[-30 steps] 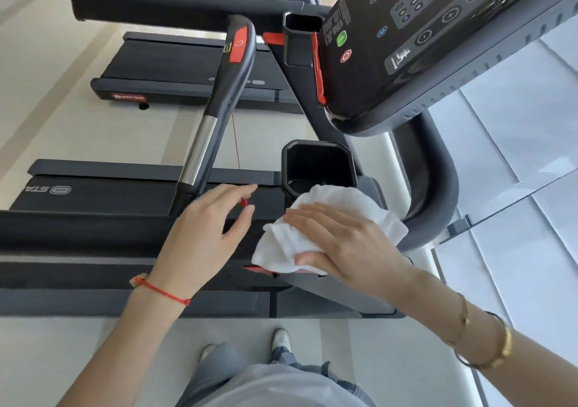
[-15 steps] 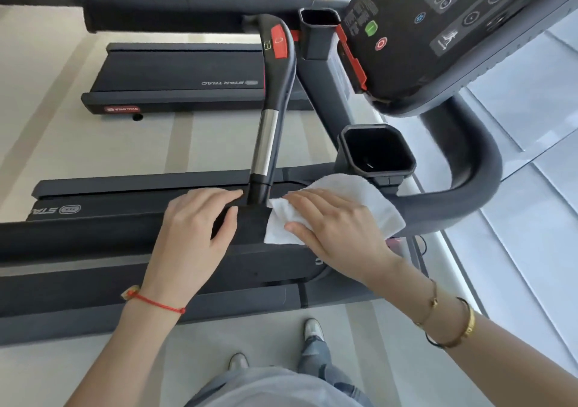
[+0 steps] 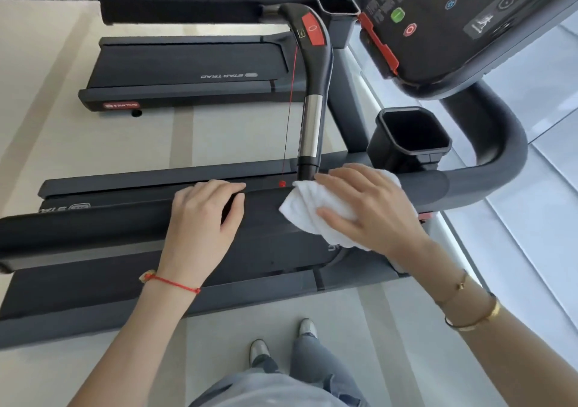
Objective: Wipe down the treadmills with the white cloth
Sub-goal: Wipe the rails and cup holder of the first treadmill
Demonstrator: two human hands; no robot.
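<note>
The cloth (image 3: pixel 316 211) is pressed flat onto the near treadmill's side rail (image 3: pixel 93 225) by the right hand (image 3: pixel 362 209), just below the foot of the handlebar (image 3: pixel 311 100). The right fingers (image 3: pixel 336 178) are spread and nearly straight over the bunched fabric, with the thumb laid along its near edge; the cloth is pinned rather than clenched. The left hand (image 3: pixel 203 219) is rested on the same rail, well to the left of the cloth, its fingers loosely curled over the far edge and nothing held in them.

A thin red cord (image 3: pixel 289 109) is hung from the handlebar, and its red clip (image 3: pixel 282 183) lies just beside the cloth's upper left corner. If the wipe is carried leftward, the clip could be snagged by the fabric and pulled loose. Because the cloth is bunched, only part of it is likely pressed to the rail, so streaks may be left. The cup holder (image 3: pixel 409 137) and the console (image 3: pixel 469 22) appear yet to be wiped, as does the second treadmill (image 3: pixel 187 72) beyond.
</note>
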